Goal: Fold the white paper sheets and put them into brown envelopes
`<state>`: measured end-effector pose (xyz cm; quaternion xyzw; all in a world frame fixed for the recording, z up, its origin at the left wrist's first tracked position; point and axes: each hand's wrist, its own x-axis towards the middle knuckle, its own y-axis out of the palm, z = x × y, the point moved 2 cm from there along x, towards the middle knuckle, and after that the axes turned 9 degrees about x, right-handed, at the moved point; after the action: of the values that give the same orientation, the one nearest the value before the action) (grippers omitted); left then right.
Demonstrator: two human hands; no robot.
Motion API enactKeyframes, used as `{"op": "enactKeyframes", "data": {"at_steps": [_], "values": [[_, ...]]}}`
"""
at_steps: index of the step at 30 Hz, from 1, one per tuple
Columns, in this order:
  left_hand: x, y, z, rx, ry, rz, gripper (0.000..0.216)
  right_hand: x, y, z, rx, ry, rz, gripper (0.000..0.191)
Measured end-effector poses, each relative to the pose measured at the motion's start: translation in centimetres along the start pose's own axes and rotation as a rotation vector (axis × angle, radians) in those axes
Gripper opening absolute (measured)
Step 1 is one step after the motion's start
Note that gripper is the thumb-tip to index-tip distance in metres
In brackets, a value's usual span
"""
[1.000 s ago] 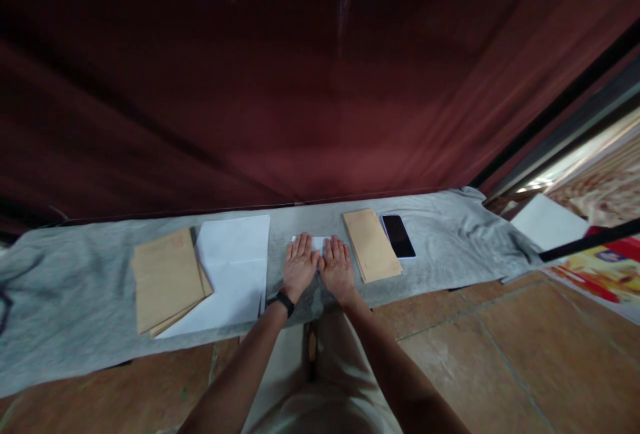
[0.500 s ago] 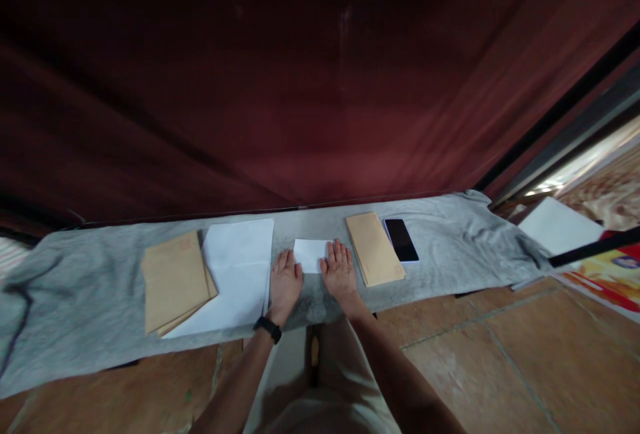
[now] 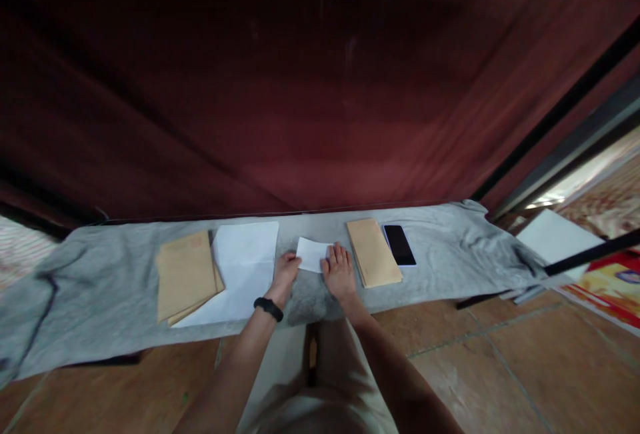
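A small folded white paper lies on the grey cloth in front of me, slightly tilted. My left hand, with a black band on its wrist, pinches the paper's left edge between thumb and fingers. Flat over the paper's right end rests my right hand, its fingers stretched out and covering that edge. Larger white sheets lie left of my left hand, partly under brown envelopes. Another small stack of brown envelopes lies just right of my right hand.
A phone lies beside the right-hand envelopes. The grey cloth covers a long narrow bench. A dark red curtain hangs behind it. At the far right are a white board and a red and yellow package. Tiles cover the floor.
My left hand has gone from lying flat beside the paper to pinching its left edge, and the paper has turned a little. My right hand stays flat. The view has shifted slightly.
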<state>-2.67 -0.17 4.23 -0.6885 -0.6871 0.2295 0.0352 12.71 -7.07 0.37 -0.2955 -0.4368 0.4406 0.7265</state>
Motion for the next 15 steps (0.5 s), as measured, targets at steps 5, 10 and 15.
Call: {"op": "enactKeyframes", "data": {"at_steps": [5,10,15], "values": [[-1.2,-0.9,-0.9,-0.175,-0.043,0.026,0.027,-0.8,-2.3,1.0,0.137,-0.211,0.082,0.051],[-2.4,-1.6,-1.8,-0.302,-0.058,0.098,0.042,-0.9,-4.4,2.2,0.254,-0.214,0.103,0.043],[-2.8,-3.3,-2.0,-0.434,0.007,0.025,0.053,1.3,-7.5,2.3,0.44,-0.105,0.191,0.034]]}}
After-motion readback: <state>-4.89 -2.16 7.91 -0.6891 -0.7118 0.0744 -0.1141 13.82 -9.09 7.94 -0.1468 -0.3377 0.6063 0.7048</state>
